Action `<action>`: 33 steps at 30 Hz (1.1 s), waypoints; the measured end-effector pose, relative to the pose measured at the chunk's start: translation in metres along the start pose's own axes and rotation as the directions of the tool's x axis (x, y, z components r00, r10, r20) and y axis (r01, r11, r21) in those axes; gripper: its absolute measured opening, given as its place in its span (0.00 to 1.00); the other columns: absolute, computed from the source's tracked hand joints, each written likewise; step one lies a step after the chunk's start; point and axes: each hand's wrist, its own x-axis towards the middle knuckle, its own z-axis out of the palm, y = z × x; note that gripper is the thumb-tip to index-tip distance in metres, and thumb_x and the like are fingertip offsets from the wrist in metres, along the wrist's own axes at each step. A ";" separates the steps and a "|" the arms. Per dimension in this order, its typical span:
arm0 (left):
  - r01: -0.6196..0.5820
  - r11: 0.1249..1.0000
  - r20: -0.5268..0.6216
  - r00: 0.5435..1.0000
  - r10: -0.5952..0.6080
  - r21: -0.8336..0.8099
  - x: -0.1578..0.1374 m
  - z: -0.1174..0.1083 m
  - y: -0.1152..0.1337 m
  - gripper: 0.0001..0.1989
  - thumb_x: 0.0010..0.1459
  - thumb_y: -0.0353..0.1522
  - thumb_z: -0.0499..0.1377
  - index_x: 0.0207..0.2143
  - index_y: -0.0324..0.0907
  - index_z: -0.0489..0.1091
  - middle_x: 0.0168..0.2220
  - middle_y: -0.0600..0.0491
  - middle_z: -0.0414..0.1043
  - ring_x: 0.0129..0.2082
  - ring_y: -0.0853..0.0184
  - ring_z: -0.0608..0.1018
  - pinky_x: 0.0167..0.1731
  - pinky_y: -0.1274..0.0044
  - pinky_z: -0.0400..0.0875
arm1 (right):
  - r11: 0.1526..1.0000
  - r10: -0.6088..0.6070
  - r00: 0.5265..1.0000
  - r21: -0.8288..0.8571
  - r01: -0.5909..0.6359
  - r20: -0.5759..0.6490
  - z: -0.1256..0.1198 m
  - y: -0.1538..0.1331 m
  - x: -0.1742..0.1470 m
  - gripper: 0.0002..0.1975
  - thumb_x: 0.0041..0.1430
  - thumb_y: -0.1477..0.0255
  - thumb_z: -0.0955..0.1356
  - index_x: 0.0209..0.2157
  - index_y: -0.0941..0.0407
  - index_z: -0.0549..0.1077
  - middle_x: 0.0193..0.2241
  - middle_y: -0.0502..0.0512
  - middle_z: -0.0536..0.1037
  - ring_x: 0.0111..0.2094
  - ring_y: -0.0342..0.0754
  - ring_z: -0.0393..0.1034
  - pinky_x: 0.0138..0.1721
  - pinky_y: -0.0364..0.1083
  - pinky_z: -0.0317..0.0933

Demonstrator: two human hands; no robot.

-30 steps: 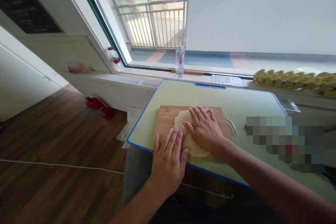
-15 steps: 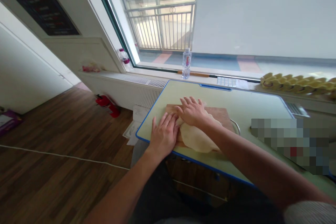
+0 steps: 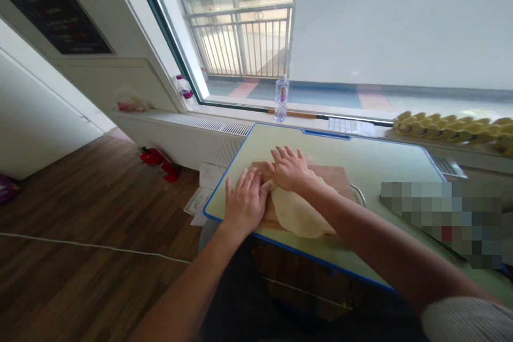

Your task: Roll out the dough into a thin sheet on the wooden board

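On a wooden board near the front edge of a pale bench with a blue rim lies a flat sheet of dough. It covers much of the middle of the board, its rounded lower edge reaching close to the board's front. Part of it is hidden under the right hand and forearm.

The right hand lies palm down over the far left part of the dough, its fingers stretched out and spread apart, the thumb pointing toward the other hand. The left hand is spread too, palm down at the left side of the board, with its thumb just beside the dough's left edge. Neither hand is closed around anything; whether the left thumb pinches the edge of the dough, I cannot tell. A curved metal handle sticks out from the board's right side.

Beyond the bench, a clear bottle stands upright on the window sill, and a yellow egg tray lies farther right. Down to the left, a red fire extinguisher is near the wall, and a thin pale cord runs across the wooden floor.
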 end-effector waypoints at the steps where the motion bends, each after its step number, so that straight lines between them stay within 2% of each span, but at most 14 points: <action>1: 0.008 1.000 0.010 1.000 -0.008 0.007 0.010 -0.001 -0.007 0.28 0.76 0.44 0.40 0.68 0.48 0.66 0.71 0.45 0.63 0.72 0.49 0.62 0.69 0.41 0.49 | 1.000 0.009 1.000 0.022 -0.009 0.012 0.000 -0.003 0.013 0.36 0.75 0.51 0.50 0.72 0.59 0.59 0.74 0.64 0.57 0.73 0.66 0.48 0.69 0.71 0.45; 3: -0.009 1.000 0.025 1.000 0.009 0.013 0.021 -0.004 -0.017 0.27 0.76 0.45 0.40 0.67 0.51 0.67 0.70 0.47 0.65 0.72 0.50 0.62 0.69 0.42 0.48 | 0.998 0.033 0.999 0.056 -0.035 0.036 -0.001 -0.007 0.026 0.37 0.74 0.49 0.50 0.73 0.56 0.58 0.74 0.63 0.57 0.73 0.66 0.49 0.68 0.71 0.47; 5: -0.073 0.997 0.032 0.997 0.073 0.007 0.020 -0.006 -0.018 0.26 0.75 0.46 0.43 0.67 0.52 0.66 0.70 0.48 0.66 0.72 0.50 0.62 0.69 0.43 0.48 | 0.997 0.048 0.998 0.058 -0.051 0.044 -0.002 -0.008 0.022 0.37 0.74 0.48 0.50 0.73 0.55 0.58 0.74 0.62 0.57 0.72 0.67 0.50 0.68 0.71 0.48; 8: -0.173 0.984 0.021 0.985 0.174 -0.031 0.003 -0.006 -0.012 0.23 0.73 0.45 0.50 0.66 0.52 0.67 0.67 0.47 0.69 0.70 0.52 0.65 0.70 0.46 0.48 | 0.999 0.025 1.000 0.022 -0.026 0.018 -0.003 -0.001 -0.016 0.35 0.75 0.51 0.50 0.73 0.55 0.58 0.74 0.62 0.58 0.73 0.67 0.48 0.69 0.70 0.45; 12: -0.218 0.973 -0.032 0.976 0.216 -0.069 -0.008 -0.009 -0.006 0.15 0.70 0.38 0.57 0.55 0.48 0.73 0.57 0.47 0.78 0.60 0.56 0.73 0.69 0.53 0.51 | 0.997 -0.068 0.995 0.018 0.069 -0.068 -0.008 0.020 -0.082 0.31 0.76 0.52 0.54 0.70 0.54 0.63 0.71 0.61 0.64 0.72 0.62 0.50 0.70 0.66 0.44; 16: -0.362 0.922 -0.024 0.932 0.362 -0.137 0.027 -0.013 -0.010 0.14 0.68 0.36 0.57 0.54 0.49 0.74 0.54 0.50 0.79 0.58 0.58 0.73 0.67 0.58 0.55 | 0.996 -0.090 0.977 0.005 0.093 -0.192 -0.018 0.048 -0.110 0.20 0.74 0.56 0.62 0.55 0.52 0.76 0.64 0.59 0.72 0.68 0.58 0.56 0.67 0.60 0.49; 20: -0.419 0.876 0.128 0.881 0.456 -0.239 0.081 -0.011 -0.006 0.13 0.64 0.39 0.61 0.49 0.50 0.77 0.57 0.54 0.78 0.60 0.58 0.72 0.65 0.61 0.57 | 0.998 -0.058 0.982 0.004 0.060 -0.181 -0.024 0.061 -0.108 0.19 0.72 0.55 0.64 0.45 0.53 0.80 0.60 0.60 0.75 0.65 0.59 0.59 0.66 0.58 0.51; 22: -0.401 0.872 0.178 0.871 0.458 -0.279 0.104 -0.005 0.004 0.14 0.64 0.42 0.60 0.47 0.49 0.78 0.58 0.53 0.76 0.61 0.58 0.71 0.65 0.63 0.58 | 0.999 0.006 0.991 0.039 0.000 -0.136 -0.024 0.063 -0.105 0.23 0.72 0.52 0.62 0.50 0.52 0.79 0.60 0.60 0.75 0.64 0.58 0.61 0.66 0.57 0.53; 24: -0.347 0.899 0.166 0.902 0.398 -0.268 0.122 0.005 0.018 0.18 0.67 0.45 0.55 0.48 0.47 0.78 0.60 0.51 0.75 0.61 0.58 0.72 0.65 0.64 0.60 | 0.990 0.123 0.991 0.076 -0.119 -0.061 -0.022 0.064 -0.101 0.28 0.75 0.51 0.56 0.60 0.51 0.74 0.64 0.60 0.72 0.65 0.58 0.61 0.65 0.58 0.54; 27: -0.258 0.954 0.181 0.942 0.284 -0.153 0.138 0.020 0.037 0.25 0.72 0.47 0.46 0.60 0.46 0.72 0.65 0.47 0.70 0.65 0.56 0.68 0.67 0.59 0.57 | 0.946 0.317 0.945 0.041 -0.320 0.078 -0.019 0.064 -0.095 0.32 0.76 0.53 0.49 0.71 0.51 0.60 0.72 0.59 0.60 0.71 0.61 0.52 0.66 0.65 0.53; 30: -0.246 0.965 0.290 0.920 0.263 -0.093 0.141 0.028 0.044 0.29 0.73 0.48 0.43 0.70 0.49 0.61 0.73 0.47 0.58 0.71 0.52 0.60 0.69 0.49 0.50 | 0.906 0.421 0.898 -0.022 -0.422 0.130 -0.017 0.059 -0.096 0.35 0.75 0.52 0.49 0.74 0.53 0.53 0.76 0.58 0.48 0.75 0.64 0.41 0.69 0.70 0.46; 33: -0.261 0.963 0.369 0.890 0.268 -0.070 0.132 0.028 0.039 0.33 0.72 0.49 0.40 0.74 0.51 0.52 0.77 0.48 0.47 0.75 0.50 0.52 0.70 0.45 0.45 | 0.903 0.430 0.900 -0.047 -0.428 0.075 -0.014 0.044 -0.106 0.36 0.75 0.52 0.48 0.75 0.55 0.52 0.77 0.57 0.47 0.76 0.63 0.39 0.71 0.70 0.40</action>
